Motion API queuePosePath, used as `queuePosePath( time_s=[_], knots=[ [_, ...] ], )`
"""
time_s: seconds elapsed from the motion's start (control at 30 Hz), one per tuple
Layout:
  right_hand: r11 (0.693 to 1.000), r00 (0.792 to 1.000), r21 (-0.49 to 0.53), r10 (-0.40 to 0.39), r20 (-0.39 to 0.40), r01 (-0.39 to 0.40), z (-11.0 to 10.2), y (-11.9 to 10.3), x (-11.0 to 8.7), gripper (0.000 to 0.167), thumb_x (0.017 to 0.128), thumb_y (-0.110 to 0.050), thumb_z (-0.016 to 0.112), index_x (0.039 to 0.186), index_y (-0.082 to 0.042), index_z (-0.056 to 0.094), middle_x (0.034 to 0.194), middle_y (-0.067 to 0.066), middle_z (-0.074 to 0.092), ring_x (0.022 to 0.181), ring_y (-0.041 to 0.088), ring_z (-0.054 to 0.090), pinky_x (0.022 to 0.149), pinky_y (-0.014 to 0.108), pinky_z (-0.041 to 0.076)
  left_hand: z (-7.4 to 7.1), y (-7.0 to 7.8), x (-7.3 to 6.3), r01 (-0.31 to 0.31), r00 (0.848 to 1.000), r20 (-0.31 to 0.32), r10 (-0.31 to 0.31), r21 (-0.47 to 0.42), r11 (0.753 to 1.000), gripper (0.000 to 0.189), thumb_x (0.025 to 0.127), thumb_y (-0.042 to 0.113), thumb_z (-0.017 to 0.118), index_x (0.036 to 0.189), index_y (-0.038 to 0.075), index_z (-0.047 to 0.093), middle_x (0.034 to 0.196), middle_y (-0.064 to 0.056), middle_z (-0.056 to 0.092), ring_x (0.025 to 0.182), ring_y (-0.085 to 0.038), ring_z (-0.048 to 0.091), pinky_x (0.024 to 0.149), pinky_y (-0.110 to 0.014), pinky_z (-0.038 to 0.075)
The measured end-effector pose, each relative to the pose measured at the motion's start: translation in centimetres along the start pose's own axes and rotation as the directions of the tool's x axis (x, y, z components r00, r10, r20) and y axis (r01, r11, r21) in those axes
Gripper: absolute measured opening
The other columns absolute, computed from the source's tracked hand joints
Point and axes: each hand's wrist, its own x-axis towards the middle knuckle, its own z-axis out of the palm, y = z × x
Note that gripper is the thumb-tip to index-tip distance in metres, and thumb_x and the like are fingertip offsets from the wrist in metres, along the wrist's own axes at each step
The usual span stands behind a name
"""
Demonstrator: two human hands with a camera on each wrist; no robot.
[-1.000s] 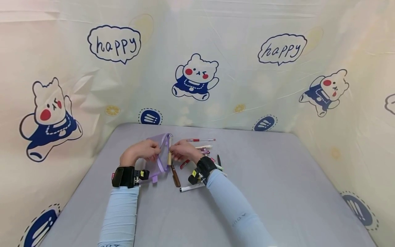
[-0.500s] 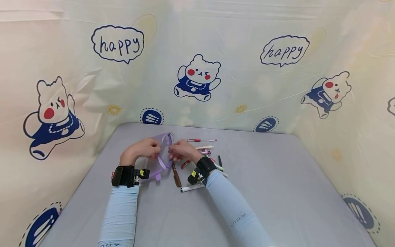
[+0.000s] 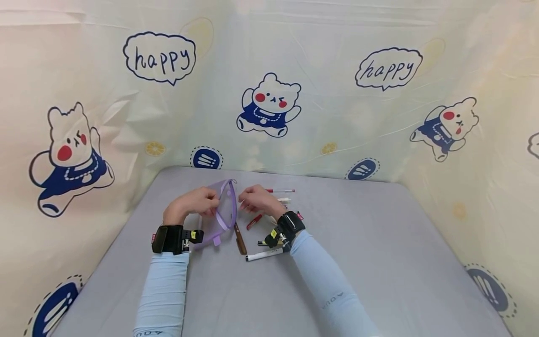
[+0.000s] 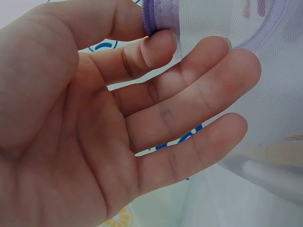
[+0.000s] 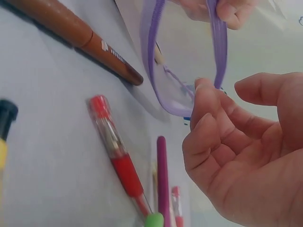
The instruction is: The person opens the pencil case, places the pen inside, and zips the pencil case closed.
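Note:
A purple mesh zipper pouch (image 3: 229, 206) stands with its mouth spread toward the right. My left hand (image 3: 195, 202) pinches one zippered edge of the mouth between thumb and forefinger, its other fingers extended along the mesh in the left wrist view. Through the mesh, a blurred tan shape shows inside. My right hand (image 3: 258, 199) hovers just right of the mouth, fingers loosely bent and holding nothing. Below it lie a brown marker (image 3: 240, 239), near the pouch, and a red-gripped pen (image 5: 127, 175).
A white marker (image 3: 264, 254) lies nearest the front. Farther back is a red-and-clear pen (image 3: 283, 190). A purple pen (image 5: 162, 179) and a green-tipped one (image 5: 154, 220) show among several pens partly hidden by the right hand. A printed curtain (image 3: 328, 117) hangs behind the table (image 3: 379, 252).
A tan stick-like item, upright at the pouch mouth a second ago, has gone from there. My right hand has let go and drawn right, while the left hand keeps its hold.

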Motion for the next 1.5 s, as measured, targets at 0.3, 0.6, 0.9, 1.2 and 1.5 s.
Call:
queuePosePath(
  time_s=[0.3,0.6,0.9,1.2,1.5],
  knots=[
    [0.986,0.999,-0.156,-0.052,0.012,0.053,-1.4,0.2,-1.1,0.033,0.097,-0.025,0.053,0.111,0.003,0.066,0.086,0.013,0.068,0.068,0.03,0.055,0.064,0.046,0.045,0.0,-0.1,-0.1,0.004,1.0,0.007,-0.004,-0.006,1.0,0.013,0.092,0.01,0.048,0.083,0.003,0.055,0.086,-0.01,0.064,0.08,-0.022,0.064,0.073,-0.036,0.054],
    [0.878,0.996,-0.475,-0.085,-0.019,0.066,-2.7,-0.2,-2.5,0.026,0.096,-0.025,0.055,0.104,-0.004,0.067,0.086,0.014,0.068,0.064,0.018,0.055,0.053,0.023,0.038,0.0,-0.1,-0.1,-0.005,1.0,0.01,0.005,-0.015,1.0,0.014,0.091,0.009,0.048,0.083,0.002,0.056,0.085,-0.011,0.064,0.078,-0.021,0.064,0.071,-0.034,0.053],
    [0.693,0.991,-0.721,-0.093,-0.099,-0.007,-3.0,-0.5,-4.6,0.021,0.094,-0.03,0.061,0.103,-0.012,0.066,0.082,0.001,0.062,0.069,0.014,0.053,0.059,0.025,0.041,-0.1,0.1,-0.2,-0.012,1.0,0.003,0.012,-0.014,1.0,0.015,0.091,0.01,0.048,0.081,0.002,0.055,0.084,-0.011,0.064,0.078,-0.023,0.064,0.072,-0.036,0.054],
    [0.618,0.985,-0.786,-0.129,-0.118,-0.013,-3.4,0.8,-6.2,0.024,0.092,-0.027,0.066,0.108,-0.01,0.063,0.087,0.001,0.063,0.074,0.016,0.054,0.063,0.026,0.043,0.1,-0.2,-0.2,0.005,1.0,-0.003,-0.005,-0.013,1.0,0.016,0.091,0.01,0.049,0.078,0.003,0.056,0.083,-0.009,0.064,0.077,-0.023,0.063,0.07,-0.033,0.052],
    [0.587,0.985,-0.809,-0.135,-0.112,-0.011,-4.1,2.1,-8.5,0.026,0.09,-0.028,0.067,0.109,-0.011,0.064,0.085,-0.001,0.062,0.072,0.015,0.053,0.061,0.026,0.042,0.0,-0.3,-0.2,0.008,1.0,-0.003,-0.008,-0.033,0.999,0.018,0.089,0.01,0.049,0.073,0.004,0.054,0.083,-0.01,0.065,0.078,-0.023,0.063,0.072,-0.035,0.053]
  ],
)
